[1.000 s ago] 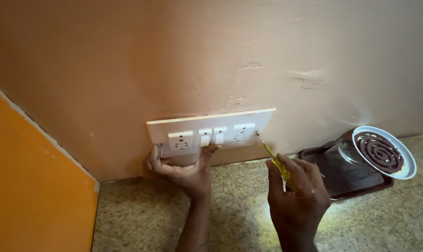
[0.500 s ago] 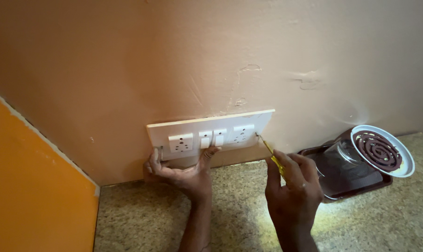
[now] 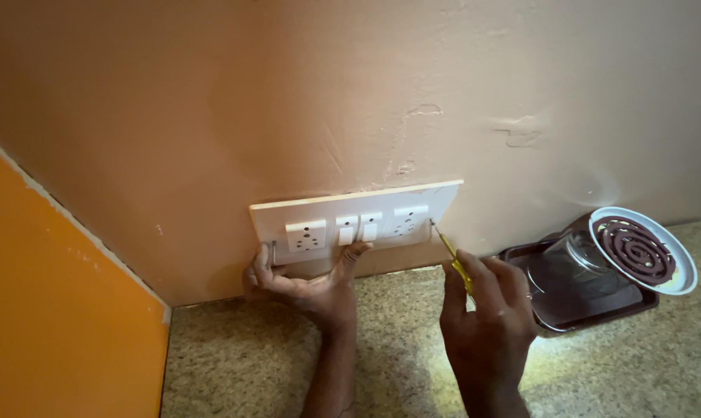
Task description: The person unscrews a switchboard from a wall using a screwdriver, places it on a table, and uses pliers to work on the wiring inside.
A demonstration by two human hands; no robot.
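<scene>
Head view: a white switch plate (image 3: 356, 220) lies long-axis sideways against the wall.
Left hand (image 3: 308, 282) grips its lower edge; right hand (image 3: 486, 317) pinches a yellow screwdriver (image 3: 451, 255), tip angled up-left at the plate's right end.

No packages, labels, signs, screens.

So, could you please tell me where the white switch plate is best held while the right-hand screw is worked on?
Hold the switch plate by its lower left edge, coming from below. It stands proud of the wall, the left hand already cups it there, and that stays away from the screwdriver in the right hand.
</scene>
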